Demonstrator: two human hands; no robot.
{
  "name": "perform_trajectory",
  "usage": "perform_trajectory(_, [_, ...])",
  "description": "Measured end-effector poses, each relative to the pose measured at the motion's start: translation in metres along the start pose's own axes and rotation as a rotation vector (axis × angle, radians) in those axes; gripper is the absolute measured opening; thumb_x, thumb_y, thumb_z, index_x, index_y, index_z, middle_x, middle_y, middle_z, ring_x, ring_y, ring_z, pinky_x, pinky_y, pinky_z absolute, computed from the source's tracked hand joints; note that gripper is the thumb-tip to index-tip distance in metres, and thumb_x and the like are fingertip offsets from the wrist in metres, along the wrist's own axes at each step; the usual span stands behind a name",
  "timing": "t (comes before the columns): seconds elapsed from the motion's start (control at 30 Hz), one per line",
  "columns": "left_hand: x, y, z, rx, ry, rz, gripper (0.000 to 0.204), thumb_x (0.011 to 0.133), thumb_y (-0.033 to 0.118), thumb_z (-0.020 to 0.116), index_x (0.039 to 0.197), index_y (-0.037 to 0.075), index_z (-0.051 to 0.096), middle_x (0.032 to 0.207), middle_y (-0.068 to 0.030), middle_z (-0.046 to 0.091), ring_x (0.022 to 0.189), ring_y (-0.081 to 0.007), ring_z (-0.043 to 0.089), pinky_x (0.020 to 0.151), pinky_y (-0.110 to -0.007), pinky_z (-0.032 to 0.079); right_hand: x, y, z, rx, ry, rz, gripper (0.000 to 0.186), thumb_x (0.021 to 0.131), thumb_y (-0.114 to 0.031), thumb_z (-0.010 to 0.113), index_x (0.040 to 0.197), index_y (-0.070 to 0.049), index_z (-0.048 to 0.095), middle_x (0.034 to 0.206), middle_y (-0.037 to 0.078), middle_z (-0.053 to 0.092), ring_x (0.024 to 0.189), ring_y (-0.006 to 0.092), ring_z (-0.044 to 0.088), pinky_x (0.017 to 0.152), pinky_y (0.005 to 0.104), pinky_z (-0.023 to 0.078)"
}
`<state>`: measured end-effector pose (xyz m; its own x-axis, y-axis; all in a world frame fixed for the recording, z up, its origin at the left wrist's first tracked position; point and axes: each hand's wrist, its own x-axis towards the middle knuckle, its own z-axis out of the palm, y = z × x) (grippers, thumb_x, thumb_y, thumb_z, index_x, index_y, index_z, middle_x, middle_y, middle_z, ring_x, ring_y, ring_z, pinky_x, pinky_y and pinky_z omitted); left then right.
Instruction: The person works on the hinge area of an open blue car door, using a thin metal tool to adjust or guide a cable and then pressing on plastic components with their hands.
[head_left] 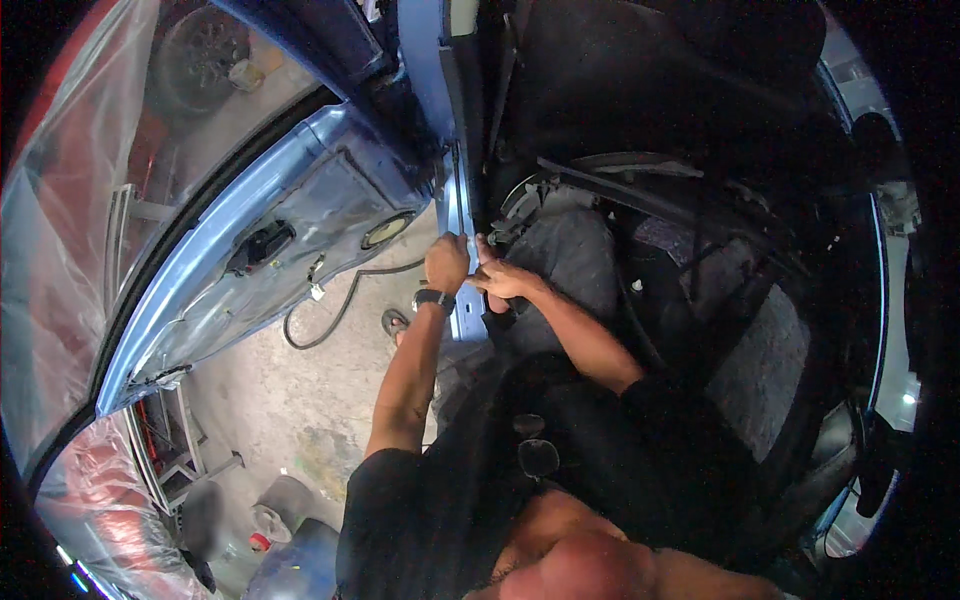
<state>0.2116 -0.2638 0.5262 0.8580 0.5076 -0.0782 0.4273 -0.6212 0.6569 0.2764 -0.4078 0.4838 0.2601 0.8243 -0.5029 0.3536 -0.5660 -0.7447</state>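
My left hand (pixel 447 262), with a dark watch on its wrist, is closed in a fist over the light-blue door sill (pixel 466 318) of a car body. What its fingers hold is hidden. Close beside it, my right hand (pixel 507 279) reaches in from the cabin side, its fingers bent at the sill's inner edge and nearly touching the left hand. Anything in its grasp is too small to tell. Ahead of both hands, the sill runs up to a blue door pillar (pixel 421 70) with a dark strip along its inner side.
An open blue door (pixel 260 240), its inner panel bare, stands to the left. Below it a black hose (pixel 352 290) curls over the concrete floor (pixel 260 370). Clear plastic sheeting (pixel 65 200) hangs at far left. Dark cabin floor covering (pixel 570 250) and loose parts lie right. A sandalled foot (pixel 395 325) rests outside.
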Motion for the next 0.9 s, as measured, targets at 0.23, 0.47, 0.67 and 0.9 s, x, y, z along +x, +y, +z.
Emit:
perform_trajectory(0.23, [-0.01, 0.001, 0.014, -0.004, 0.152, -0.051, 0.031, 0.091, 0.028, 0.052, 0.08, 0.0, 0.059, 0.079, -0.0257, 0.062, 0.074, -0.0436, 0.06, 0.065, -0.049, 0.048, 0.007, -0.003, 0.0, 0.227, -0.027, 0.058, 0.047, 0.087, -0.042, 0.057, 0.08, 0.003, 0.068, 0.113, 0.037, 0.054, 0.134, 0.0428, 0.026, 0.108, 0.045, 0.027])
perform_trajectory(0.47, [-0.003, -0.026, 0.029, -0.263, 0.149, -0.162, 0.044, 0.09, 0.035, 0.057, 0.063, 0.0, 0.057, 0.056, -0.0152, 0.055, 0.055, -0.0283, 0.056, 0.055, -0.04, 0.043, -0.015, -0.069, 0.004, -0.131, 0.218, 0.209, 0.043, 0.084, -0.032, 0.061, 0.1, 0.008, 0.065, 0.146, 0.03, 0.02, 0.126, 0.0406, 0.042, 0.104, 0.0439, 0.035])
perform_trajectory(0.67, [0.004, -0.015, 0.047, -1.082, -0.062, -0.381, 0.048, 0.089, 0.04, 0.062, 0.056, 0.006, 0.053, 0.055, 0.0038, 0.046, 0.05, -0.0066, 0.035, 0.047, -0.027, 0.027, -0.014, -0.071, 0.004, -0.536, 0.222, 0.191, 0.043, 0.083, -0.036, 0.061, 0.097, 0.004, 0.067, 0.092, 0.029, 0.065, 0.107, 0.0376, 0.059, 0.11, 0.0518, 0.018])
perform_trajectory(0.9, [0.002, -0.049, 0.055, -0.024, 0.038, 0.358, 0.044, 0.073, 0.021, 0.061, 0.115, 0.01, 0.061, 0.104, -0.0168, 0.063, 0.092, -0.0339, 0.061, 0.078, -0.045, 0.047, 0.002, -0.025, 0.013, 1.303, 0.062, 0.183, 0.06, 0.087, -0.058, 0.05, 0.131, -0.018, 0.046, 0.123, 0.002, 0.053, 0.108, 0.0221, 0.052, 0.087, 0.042, 0.046])
